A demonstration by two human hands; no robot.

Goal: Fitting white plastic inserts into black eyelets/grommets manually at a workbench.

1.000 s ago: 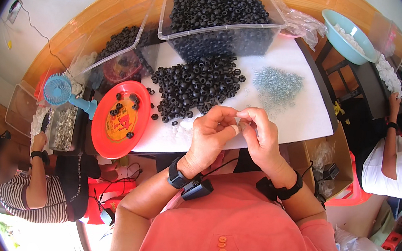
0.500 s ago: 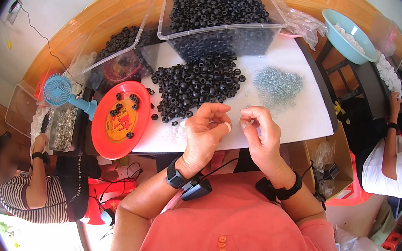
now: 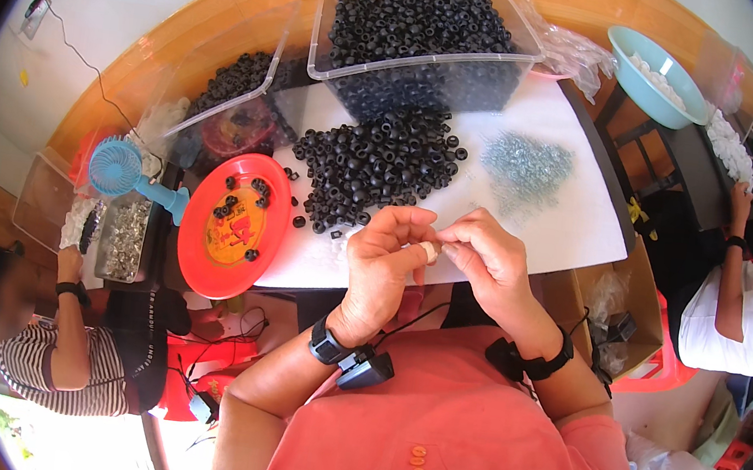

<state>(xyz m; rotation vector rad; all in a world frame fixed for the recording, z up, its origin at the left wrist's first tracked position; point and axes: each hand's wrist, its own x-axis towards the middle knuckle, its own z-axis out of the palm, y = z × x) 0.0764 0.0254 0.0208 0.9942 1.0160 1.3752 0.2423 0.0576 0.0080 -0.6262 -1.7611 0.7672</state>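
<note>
I see the table [image 3: 573, 225] spread out at the top of my view, its white surface curving toward the fisheye rim. On its far side I make out a clear plastic bin [image 3: 429, 62], filled with black beads, and in front of that a loose heap of black beads [image 3: 375, 165], round and glossy, many with their holes showing. Left of the heap I have a red plate [image 3: 205, 273] with a few dark clusters on it; to the right I find a flatter scatter of tiny pale-blue, glassy beads [image 3: 525, 168]. The left hand [image 3: 383, 259] and right hand [image 3: 494, 262] face each other above the table's near edge. Between them I pick out a small pale piece [image 3: 431, 252], at the tips of the left thumb and forefinger. Its exposed end points right, toward the other hand; most of its length is covered, so I cannot tell how its long axis runs. What I can see of it is cream-white, blunt and rounded. The left fingers pinch it, with the others loosely curled. The right thumb and forefinger come close together just beside the piece; at this size I cannot tell whether they meet, touch it or grip something finer.
</note>
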